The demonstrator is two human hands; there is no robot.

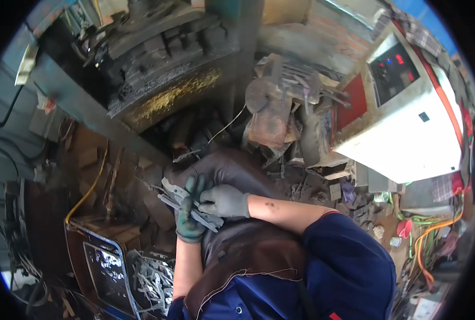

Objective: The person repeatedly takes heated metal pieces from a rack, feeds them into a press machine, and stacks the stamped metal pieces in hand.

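Over my apron-covered lap, my left hand (190, 217) in a green glove is closed round several flat grey metal pieces (173, 188). They are long and narrow, and they stick out past the glove on both sides. My right hand (226, 201), in a grey glove, reaches in from the right with its fingers bent and pressed together against the pieces near my left fingers. Its fingertips are partly hidden, as is the middle of the metal pieces. A dark brown leather apron (259, 240) lies under both hands.
Ahead stands a large, dark machine (168, 80) with yellowish scale on its front. A white control cabinet (408, 128) is at the right. Near my left forearm, a bin of grey metal pieces (151, 280) sits beside a blue-edged metal frame (121, 250). Tongs and scrap (296, 80) lie ahead right.
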